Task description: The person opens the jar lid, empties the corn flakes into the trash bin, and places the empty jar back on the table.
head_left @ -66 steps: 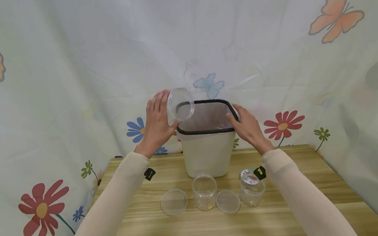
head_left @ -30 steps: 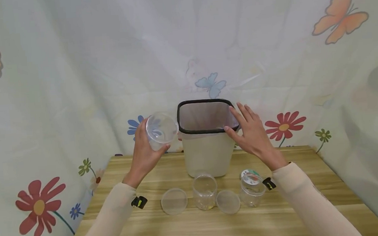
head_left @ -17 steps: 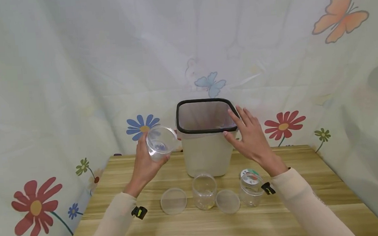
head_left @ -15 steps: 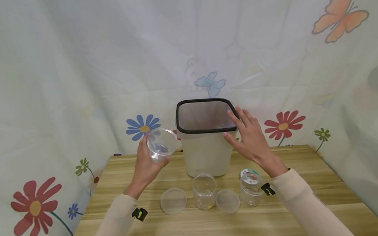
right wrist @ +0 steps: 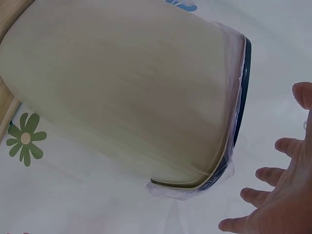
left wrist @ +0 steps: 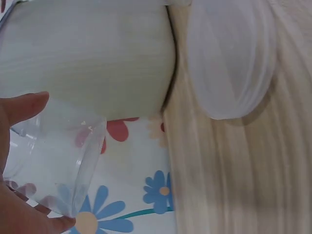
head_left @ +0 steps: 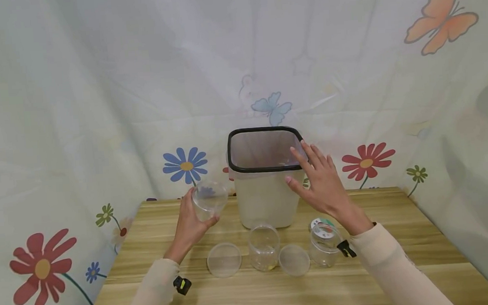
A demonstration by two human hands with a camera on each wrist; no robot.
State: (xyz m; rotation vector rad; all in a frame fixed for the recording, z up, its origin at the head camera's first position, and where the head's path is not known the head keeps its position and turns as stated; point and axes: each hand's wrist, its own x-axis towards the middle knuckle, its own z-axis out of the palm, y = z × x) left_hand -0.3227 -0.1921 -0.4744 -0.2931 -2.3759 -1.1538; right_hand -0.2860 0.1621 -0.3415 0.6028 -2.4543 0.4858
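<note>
My left hand [head_left: 189,225] grips a clear plastic jar [head_left: 210,197] in the air, left of the bin; the left wrist view shows thumb and fingers round its wall [left wrist: 58,156]. No lid is on this jar. A cream waste bin [head_left: 268,200] with a black rim and a thin clear liner stands at the table's back. Beside its right rim, my right hand [head_left: 325,187] has its fingers spread and holds nothing. In the right wrist view a gap separates these fingers [right wrist: 270,175] from the bin [right wrist: 126,87].
In front of the bin stand a clear jar [head_left: 264,249] with a small yellowish bit at its base and another jar [head_left: 325,253] by a printed round piece [head_left: 322,227]. Two translucent lids, a left lid [head_left: 224,260] and a right lid [head_left: 294,261], lie flat on the wooden table [head_left: 254,296].
My left hand has brought the jar from the bin's left rim down and left, its mouth now tipped upward. My right hand has let go of the bin's rim and drawn slightly back.
</note>
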